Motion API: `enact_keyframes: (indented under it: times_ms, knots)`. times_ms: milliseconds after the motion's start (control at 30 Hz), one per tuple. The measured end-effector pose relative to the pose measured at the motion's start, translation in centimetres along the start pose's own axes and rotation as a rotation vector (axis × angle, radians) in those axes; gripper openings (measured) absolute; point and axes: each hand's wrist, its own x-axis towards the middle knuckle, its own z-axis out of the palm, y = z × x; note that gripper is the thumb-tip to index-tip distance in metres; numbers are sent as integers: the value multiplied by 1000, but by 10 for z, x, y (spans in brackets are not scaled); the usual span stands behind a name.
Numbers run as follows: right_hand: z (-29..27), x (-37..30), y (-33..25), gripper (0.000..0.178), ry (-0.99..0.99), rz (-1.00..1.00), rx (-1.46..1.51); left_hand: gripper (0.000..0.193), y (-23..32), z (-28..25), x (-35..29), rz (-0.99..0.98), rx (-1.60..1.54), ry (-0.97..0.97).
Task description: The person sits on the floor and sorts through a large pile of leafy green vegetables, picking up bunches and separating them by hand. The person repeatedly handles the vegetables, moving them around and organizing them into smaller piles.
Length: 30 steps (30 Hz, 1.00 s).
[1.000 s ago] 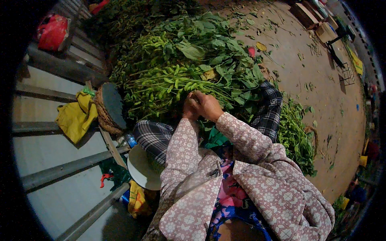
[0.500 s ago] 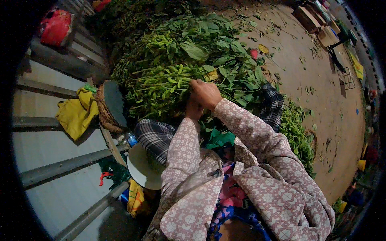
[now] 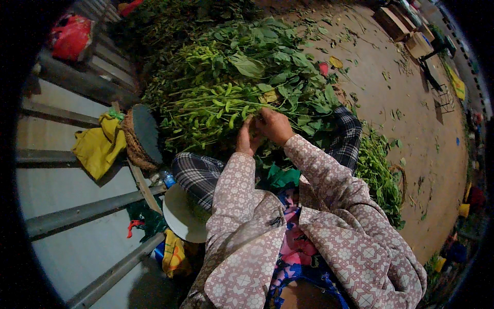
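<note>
A heap of leafy green bean plants (image 3: 278, 49) with plump pods (image 3: 211, 100) lies in front of me, the stalks pointing left and right. My left hand (image 3: 248, 138) is at the near edge of the heap, its fingers curled around bean stalks. Just right of it, my right hand (image 3: 275, 127) is closed, with thumb and fingers pinched at the stalks beside the left fingers. What lies between the two hands is mostly hidden by the fingers. Several pods lie directly beyond the left fingertips.
Left of my plaid-covered knee (image 3: 198, 177) stand a white bowl (image 3: 180, 216) and a round woven basket (image 3: 139, 136). A yellow cloth (image 3: 103, 144) hangs by metal rails (image 3: 77, 216). More bean plants (image 3: 378, 170) lie right, on a brown floor (image 3: 427, 154) with scattered leaves; boxes (image 3: 393, 24) stand far right.
My right hand has shifted slightly right and down from above the left hand, and the two are a little further apart. More of the left hand shows now.
</note>
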Motion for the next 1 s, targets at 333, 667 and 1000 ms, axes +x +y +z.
enact_keyframes:
  times_ms: [333, 667, 1000]
  knots:
    - [-5, -17, -23, 28, -179, 243, 10, 21, 10, 11, -14, -99, -43, -18]
    - [25, -17, 12, 24, -214, 310, 754, 24, 12, 7, -12, -133, 69, 120]
    - [41, -7, 14, 28, -96, 471, 668, 24, 20, 40, -26, -22, 268, 175]
